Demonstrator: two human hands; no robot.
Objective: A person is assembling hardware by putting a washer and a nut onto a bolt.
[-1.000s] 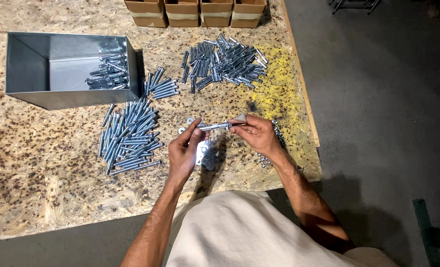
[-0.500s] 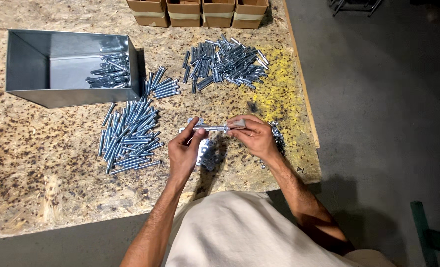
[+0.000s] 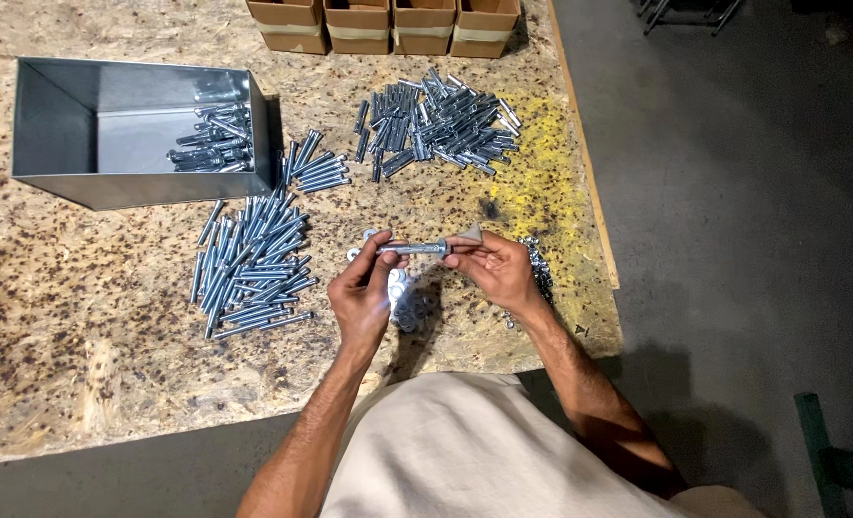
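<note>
Above a chipboard table (image 3: 81,326), the person holds one long silver bolt (image 3: 413,248) level between both hands. The left hand (image 3: 367,293) has its grip closed on the bolt's left end, thumb and fingertips pinched around it, and the right hand (image 3: 496,270) has its grip closed on the bolt's right end in the same way. Taking the bolt as the landmark, a small heap of washers (image 3: 412,305) lies on the table directly beneath it, between the two hands. To the left of the bolt, a loose pile of bolts (image 3: 249,269) is spread over the table. Farther away and up to the left stands an open grey metal bin (image 3: 110,134) with a few more bolts in its right corner. Beyond the bolt, toward the far edge, a second pile of bolts (image 3: 441,120) lies scattered, and behind that sits a row of brown cardboard boxes (image 3: 383,24). To the right of the bolt, a yellow patch (image 3: 541,182) marks the table near its edge.
</note>
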